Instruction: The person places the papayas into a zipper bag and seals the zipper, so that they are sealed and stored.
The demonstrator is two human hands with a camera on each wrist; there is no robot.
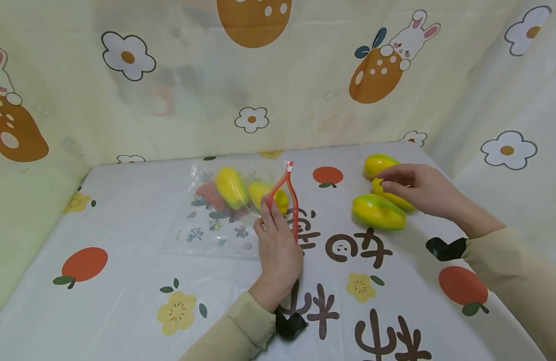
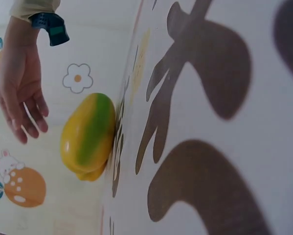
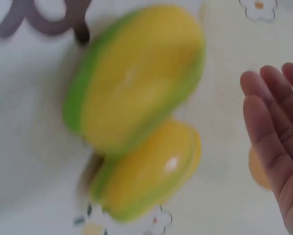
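Observation:
A clear plastic zip bag (image 1: 233, 245) with a red zip strip (image 1: 295, 215) lies on the table, two yellow-green mangoes (image 1: 232, 188) inside it. My left hand (image 1: 282, 253) grips the bag's near lip, so the strip's two sides stand apart below the white end piece. To the right, three more mangoes (image 1: 379, 211) lie close together. Over the middle one hovers my right hand (image 1: 424, 193), fingers loosely bent and nothing in them. The right wrist view has this hand (image 3: 278, 142) beside two mangoes (image 3: 141, 78), with a gap between.
A white cloth printed with fruit, flowers (image 1: 177, 313) and brown characters covers the table. Behind it and along both sides hang pale printed curtains (image 1: 183, 115). Dark wrist bands (image 1: 445, 249) sit at the sleeve cuffs.

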